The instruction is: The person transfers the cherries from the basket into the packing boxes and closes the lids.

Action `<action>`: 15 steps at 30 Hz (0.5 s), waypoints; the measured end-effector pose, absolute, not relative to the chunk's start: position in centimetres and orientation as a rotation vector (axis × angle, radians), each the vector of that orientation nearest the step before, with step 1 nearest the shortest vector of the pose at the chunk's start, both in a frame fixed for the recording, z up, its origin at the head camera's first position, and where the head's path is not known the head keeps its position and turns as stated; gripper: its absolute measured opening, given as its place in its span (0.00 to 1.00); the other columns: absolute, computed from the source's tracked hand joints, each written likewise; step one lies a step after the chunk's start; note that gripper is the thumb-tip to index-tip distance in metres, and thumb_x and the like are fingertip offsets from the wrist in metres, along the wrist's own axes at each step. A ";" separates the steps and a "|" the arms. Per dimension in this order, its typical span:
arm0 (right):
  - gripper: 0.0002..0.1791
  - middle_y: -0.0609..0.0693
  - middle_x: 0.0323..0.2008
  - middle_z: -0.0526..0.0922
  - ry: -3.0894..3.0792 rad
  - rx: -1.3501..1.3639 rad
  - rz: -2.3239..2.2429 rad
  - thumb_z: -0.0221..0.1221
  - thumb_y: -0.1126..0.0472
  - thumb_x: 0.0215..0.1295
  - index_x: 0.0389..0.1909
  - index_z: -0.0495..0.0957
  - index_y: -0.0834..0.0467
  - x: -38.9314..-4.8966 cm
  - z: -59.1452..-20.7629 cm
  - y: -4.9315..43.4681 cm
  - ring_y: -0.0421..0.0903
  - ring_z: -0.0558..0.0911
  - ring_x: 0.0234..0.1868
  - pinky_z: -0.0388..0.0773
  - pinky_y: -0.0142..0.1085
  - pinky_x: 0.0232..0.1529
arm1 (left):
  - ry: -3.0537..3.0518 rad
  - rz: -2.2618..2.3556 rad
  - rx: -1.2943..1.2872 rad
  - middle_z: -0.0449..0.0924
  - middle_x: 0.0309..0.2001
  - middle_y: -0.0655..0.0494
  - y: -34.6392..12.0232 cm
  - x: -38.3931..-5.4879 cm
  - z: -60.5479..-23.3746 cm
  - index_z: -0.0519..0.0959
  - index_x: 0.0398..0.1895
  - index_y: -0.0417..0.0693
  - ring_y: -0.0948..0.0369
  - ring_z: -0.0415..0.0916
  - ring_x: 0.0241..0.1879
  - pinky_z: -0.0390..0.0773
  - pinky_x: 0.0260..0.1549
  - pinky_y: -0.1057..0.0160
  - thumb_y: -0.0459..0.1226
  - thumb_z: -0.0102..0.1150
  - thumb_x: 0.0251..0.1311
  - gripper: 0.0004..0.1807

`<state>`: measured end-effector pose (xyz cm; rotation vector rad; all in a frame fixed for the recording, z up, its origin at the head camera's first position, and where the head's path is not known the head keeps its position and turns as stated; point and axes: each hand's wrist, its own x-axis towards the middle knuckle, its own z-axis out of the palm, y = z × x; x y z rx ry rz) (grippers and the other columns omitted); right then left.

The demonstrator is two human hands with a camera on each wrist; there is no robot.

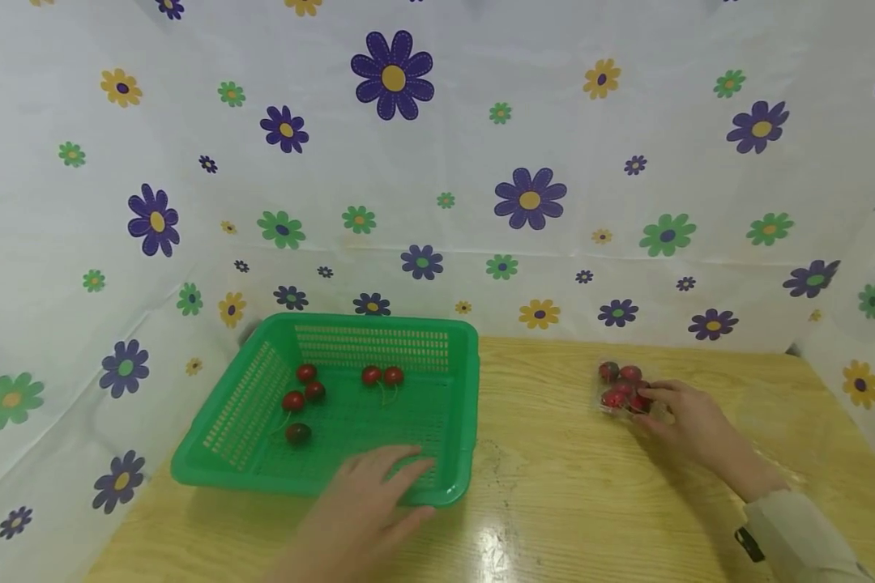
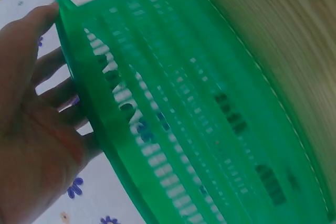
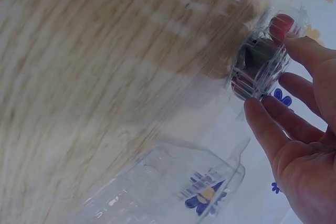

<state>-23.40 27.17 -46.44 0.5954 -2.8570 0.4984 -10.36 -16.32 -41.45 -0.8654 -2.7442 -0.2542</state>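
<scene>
Several dark red cherries (image 1: 629, 373) lie in a small clear plastic box (image 3: 252, 77). My right hand (image 1: 689, 425) is at its right side, fingers spread; in the right wrist view the fingertips are right at the box's edge, one overlapping a red cherry (image 3: 281, 24). My left hand (image 1: 368, 506) hovers over the near rim of a green plastic basket (image 1: 470, 405), its fingers loosely extended and holding nothing. Inside the basket, more cherries (image 1: 293, 401) are scattered, mostly to the left, with a stemmed pair (image 1: 393, 376) near the back.
Another clear plastic container (image 3: 157, 177) lies on the wood-grain table (image 1: 539, 453), faintly visible near the right forearm. A white flowered sheet (image 1: 445, 146) stands behind the table and along both sides.
</scene>
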 end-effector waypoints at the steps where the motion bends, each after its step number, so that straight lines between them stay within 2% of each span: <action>1: 0.23 0.73 0.51 0.83 -2.855 0.598 0.499 0.72 0.60 0.59 0.50 0.83 0.72 -23.5 -46.4 27.2 0.68 0.85 0.45 0.85 0.57 0.44 | -2.814 -0.253 -0.828 0.81 0.61 0.57 -17.0 -10.2 -41.4 0.78 0.64 0.55 0.55 0.80 0.60 0.82 0.55 0.46 0.55 0.61 0.67 0.26; 5: 0.23 0.73 0.50 0.83 -2.853 0.609 0.510 0.72 0.60 0.59 0.49 0.83 0.72 -23.6 -46.2 27.2 0.67 0.86 0.44 0.85 0.57 0.43 | -2.967 -0.259 -0.766 0.84 0.59 0.60 -18.7 -9.9 -41.5 0.78 0.66 0.56 0.56 0.81 0.57 0.81 0.54 0.45 0.57 0.51 0.73 0.27; 9: 0.23 0.74 0.52 0.82 -2.863 0.606 0.528 0.72 0.60 0.60 0.50 0.83 0.72 -23.8 -46.2 27.3 0.67 0.85 0.43 0.85 0.56 0.41 | -2.976 -0.241 -0.775 0.86 0.55 0.61 -19.2 -9.9 -42.0 0.80 0.62 0.56 0.57 0.83 0.53 0.81 0.51 0.47 0.57 0.45 0.77 0.25; 15: 0.23 0.74 0.53 0.82 -2.866 0.602 0.523 0.71 0.61 0.61 0.51 0.83 0.72 -23.8 -46.2 27.4 0.67 0.86 0.44 0.85 0.55 0.41 | -2.918 -0.206 -0.784 0.87 0.51 0.64 -19.1 -10.1 -42.6 0.83 0.55 0.58 0.61 0.84 0.50 0.81 0.48 0.51 0.56 0.45 0.77 0.22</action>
